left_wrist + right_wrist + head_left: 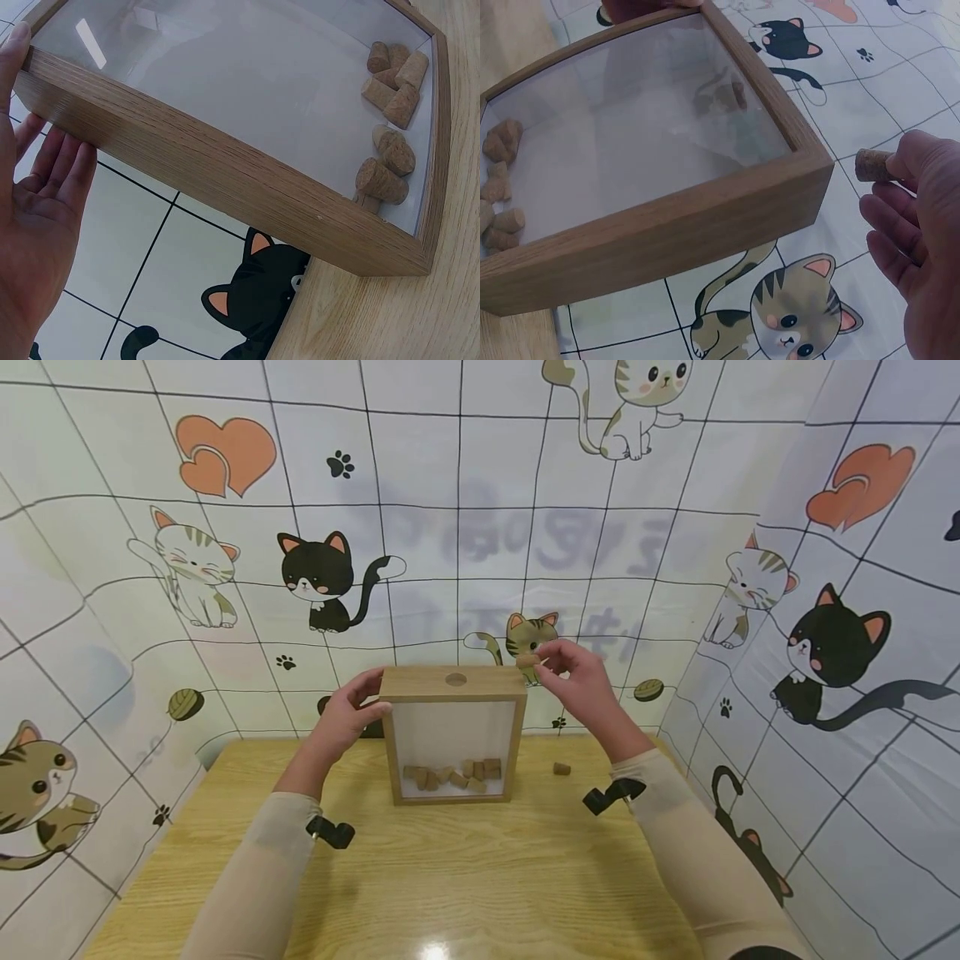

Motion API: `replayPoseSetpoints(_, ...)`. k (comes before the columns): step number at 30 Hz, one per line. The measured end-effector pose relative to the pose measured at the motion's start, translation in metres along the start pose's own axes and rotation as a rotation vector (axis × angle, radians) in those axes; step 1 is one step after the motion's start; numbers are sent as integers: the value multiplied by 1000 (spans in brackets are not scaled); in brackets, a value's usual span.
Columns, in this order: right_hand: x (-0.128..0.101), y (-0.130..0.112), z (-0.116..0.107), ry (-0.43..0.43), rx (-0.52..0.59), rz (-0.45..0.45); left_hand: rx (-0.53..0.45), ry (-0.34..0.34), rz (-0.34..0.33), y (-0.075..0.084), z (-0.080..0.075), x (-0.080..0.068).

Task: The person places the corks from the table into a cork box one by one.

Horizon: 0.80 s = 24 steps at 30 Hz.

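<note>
A wooden box point(453, 686) with a clear front stands upright on the table, a round hole point(456, 679) in its top. Several corks lie at its bottom, such as the cork point(384, 180) in the left wrist view. My left hand point(347, 714) grips the box's upper left corner, thumb on the front edge and fingers on the side. Between the thumb and fingers of my right hand point(577, 681) is a cork point(873, 165), pinched just beyond the box's top right corner. One loose cork point(562, 768) lies on the table right of the box.
The light wood table point(450, 877) reaches back to a wall covering point(465, 543) printed with cats and grid lines, which also runs along both sides. Dark camera mounts point(330, 832) sit on both wrists.
</note>
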State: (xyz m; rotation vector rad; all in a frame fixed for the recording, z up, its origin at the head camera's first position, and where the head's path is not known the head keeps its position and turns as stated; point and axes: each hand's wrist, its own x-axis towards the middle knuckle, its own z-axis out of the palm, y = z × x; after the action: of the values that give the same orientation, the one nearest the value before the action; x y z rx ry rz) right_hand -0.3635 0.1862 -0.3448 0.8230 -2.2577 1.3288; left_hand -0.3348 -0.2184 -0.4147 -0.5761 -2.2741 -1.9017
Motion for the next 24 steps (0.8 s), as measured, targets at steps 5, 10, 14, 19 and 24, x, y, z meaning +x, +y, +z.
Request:
replayPoseSetpoints(5,6,0,7,-33,5,-31,-3,-9,5,8,2,-3)
replayPoseSetpoints(10,12,-8,15,-102,-13,-32,-7,-11,-2,8,2,-4)
replayPoseSetpoints(14,16,-15,22,-147,-44,-49,-12,-9,-9,7,2,-3)
replayPoseSetpoints(19,23,-21,31,-180,-61,-65,-10,-9,-16,6,1,-2)
replayPoseSetpoints(24,29,-26,39,-217,-53,-57,-4,-7,-11,7,1,-2)
